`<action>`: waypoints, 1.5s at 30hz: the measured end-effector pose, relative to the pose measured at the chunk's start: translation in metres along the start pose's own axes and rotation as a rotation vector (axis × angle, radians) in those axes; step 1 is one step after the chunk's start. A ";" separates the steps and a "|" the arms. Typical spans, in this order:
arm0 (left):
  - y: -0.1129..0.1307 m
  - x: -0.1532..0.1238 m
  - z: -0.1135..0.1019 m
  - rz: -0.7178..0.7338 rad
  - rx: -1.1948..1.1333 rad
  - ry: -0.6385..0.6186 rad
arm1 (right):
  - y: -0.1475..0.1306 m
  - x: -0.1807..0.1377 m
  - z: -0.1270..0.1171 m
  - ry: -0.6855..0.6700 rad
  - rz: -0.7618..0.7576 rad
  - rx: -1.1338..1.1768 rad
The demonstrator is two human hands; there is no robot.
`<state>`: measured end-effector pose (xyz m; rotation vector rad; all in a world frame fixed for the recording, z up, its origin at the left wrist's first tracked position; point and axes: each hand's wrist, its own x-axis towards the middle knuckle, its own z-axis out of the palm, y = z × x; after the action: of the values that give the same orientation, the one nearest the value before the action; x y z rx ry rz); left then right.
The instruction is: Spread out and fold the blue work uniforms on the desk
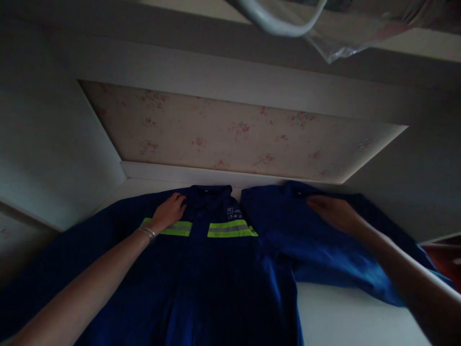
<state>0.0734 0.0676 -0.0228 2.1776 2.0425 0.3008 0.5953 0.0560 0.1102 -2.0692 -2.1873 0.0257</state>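
The blue jacket lay spread flat on the white bench, under both hands. The left hand pressed open near the collar, holding it still. The right hand rested flat on the sleeve, smoothing it.

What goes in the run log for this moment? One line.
left hand: flat on jacket | right hand: flat on sleeve | surface: white top
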 end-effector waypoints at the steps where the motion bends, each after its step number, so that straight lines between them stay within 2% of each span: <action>1: -0.005 0.012 -0.001 -0.045 0.016 0.005 | -0.023 0.009 0.011 -0.044 -0.057 0.028; 5: -0.022 0.043 0.002 -0.152 0.071 -0.003 | -0.115 0.044 0.052 -0.162 -0.237 0.080; 8: -0.026 0.041 0.014 -0.133 0.109 -0.008 | -0.170 0.065 0.082 -0.244 -0.309 0.028; 11: -0.029 0.027 0.029 -0.155 0.154 0.028 | -0.206 0.077 0.113 -0.367 -0.341 -0.074; 14: -0.042 0.016 0.039 -0.189 0.174 0.031 | -0.225 0.080 0.140 -0.480 -0.337 -0.161; 17: -0.062 0.013 0.038 -0.191 0.170 0.001 | -0.231 0.081 0.154 -0.448 -0.302 -0.215; 21: -0.075 0.015 0.035 -0.214 0.162 0.006 | -0.225 0.088 0.153 -0.371 -0.273 -0.254; 25: -0.074 0.016 0.037 -0.232 0.150 0.022 | -0.213 0.100 0.137 -0.338 -0.327 -0.252; 28: -0.074 0.016 0.038 -0.211 0.133 0.012 | -0.200 0.107 0.119 -0.249 -0.325 -0.248; 33: -0.068 0.022 0.040 -0.088 0.095 0.009 | -0.166 0.119 0.098 -0.140 -0.262 -0.305; 37: -0.053 0.033 0.047 -0.002 0.063 0.024 | -0.145 0.135 0.098 -0.107 -0.226 -0.370; 41: -0.047 0.046 0.046 0.016 0.013 0.034 | -0.152 0.138 0.106 -0.064 -0.251 -0.390; 45: -0.054 0.039 0.022 -0.003 -0.074 0.037 | -0.171 0.112 0.103 0.006 -0.353 -0.364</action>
<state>0.0284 0.1108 -0.0556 2.1416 2.0191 0.4117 0.4086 0.1657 0.0344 -1.7895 -2.6827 -0.4419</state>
